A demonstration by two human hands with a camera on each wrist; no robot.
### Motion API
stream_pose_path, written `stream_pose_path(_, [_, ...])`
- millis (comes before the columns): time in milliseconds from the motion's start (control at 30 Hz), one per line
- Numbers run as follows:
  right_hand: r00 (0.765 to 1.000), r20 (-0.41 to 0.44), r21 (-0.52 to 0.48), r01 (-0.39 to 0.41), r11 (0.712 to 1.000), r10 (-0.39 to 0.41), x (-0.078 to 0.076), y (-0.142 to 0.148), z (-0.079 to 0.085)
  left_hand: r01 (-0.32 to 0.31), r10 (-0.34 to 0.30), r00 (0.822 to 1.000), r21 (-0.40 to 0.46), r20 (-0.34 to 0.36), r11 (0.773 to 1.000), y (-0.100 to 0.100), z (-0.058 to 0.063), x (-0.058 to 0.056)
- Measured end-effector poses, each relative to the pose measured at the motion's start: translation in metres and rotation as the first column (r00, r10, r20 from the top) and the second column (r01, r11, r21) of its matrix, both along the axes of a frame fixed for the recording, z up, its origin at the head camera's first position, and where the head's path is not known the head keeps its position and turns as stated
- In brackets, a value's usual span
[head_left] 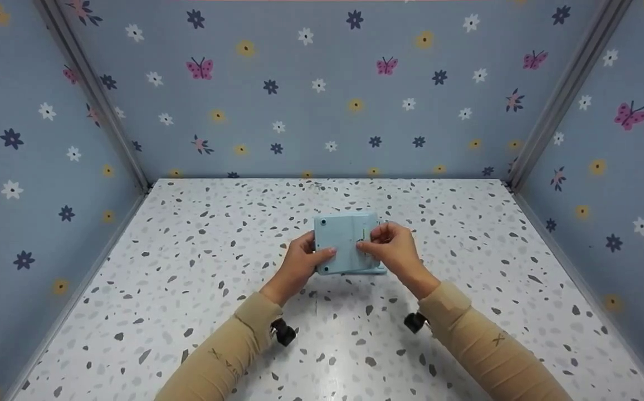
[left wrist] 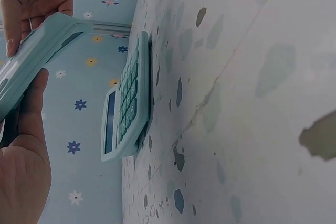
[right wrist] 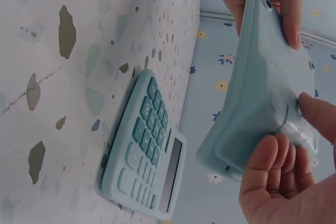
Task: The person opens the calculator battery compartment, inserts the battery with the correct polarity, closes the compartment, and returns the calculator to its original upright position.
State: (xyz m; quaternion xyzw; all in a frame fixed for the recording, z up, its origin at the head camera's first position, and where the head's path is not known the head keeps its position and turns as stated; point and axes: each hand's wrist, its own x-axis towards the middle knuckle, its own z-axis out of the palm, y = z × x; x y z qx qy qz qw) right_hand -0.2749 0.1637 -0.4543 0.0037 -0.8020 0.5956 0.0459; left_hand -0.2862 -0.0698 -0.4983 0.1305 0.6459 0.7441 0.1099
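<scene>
A light teal calculator (head_left: 341,236) is held above the table with its back facing up and its screws showing. My left hand (head_left: 299,256) grips its left side, thumb on the back, fingers beneath. At the calculator's right end, my right hand (head_left: 400,250) pinches with thumb and curled fingertips. The right wrist view shows that hand (right wrist: 294,177) at a raised, shiny patch of the back; what exactly lies between the fingertips is unclear. Under the held one, a second teal calculator (right wrist: 142,150) lies on the table, its keys and screen facing up. From above it is mostly hidden.
The white speckled table (head_left: 233,223) is bounded by blue flower-patterned walls (head_left: 299,111) at the back and both sides. Grey metal posts (head_left: 99,100) stand at the back corners. Small black devices (head_left: 284,332) hang at both wrists.
</scene>
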Motion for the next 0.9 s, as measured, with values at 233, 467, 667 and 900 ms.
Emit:
stream_pose_path(233, [1.000,-0.002,0.005,-0.012,1.000,0.012,-0.0013,0.0004,-0.0016,0.005,-0.005,1.000,0.006,0.008,1.000,0.0004,0.0016,0.0014])
stream_pose_path(467, [1.000,0.018,-0.017,-0.024,1.000,0.025,-0.0023,0.0027,-0.0007,-0.009,0.009,1.000,0.002,0.011,1.000,-0.0014,0.0032,0.0008])
stream_pose_path(667, [0.998,0.062,0.006,0.012,1.000,-0.013,-0.0047,0.0047,-0.0004,-0.002,0.002,1.000,0.020,0.010,1.000,-0.0023,0.0025,-0.0004])
stream_pose_path(900, [0.993,0.117,0.066,0.019,0.998,-0.027,-0.0061,0.0074,-0.0002,0.010,-0.010,1.000,0.016,0.006,1.000,-0.0030,0.0013,-0.0005])
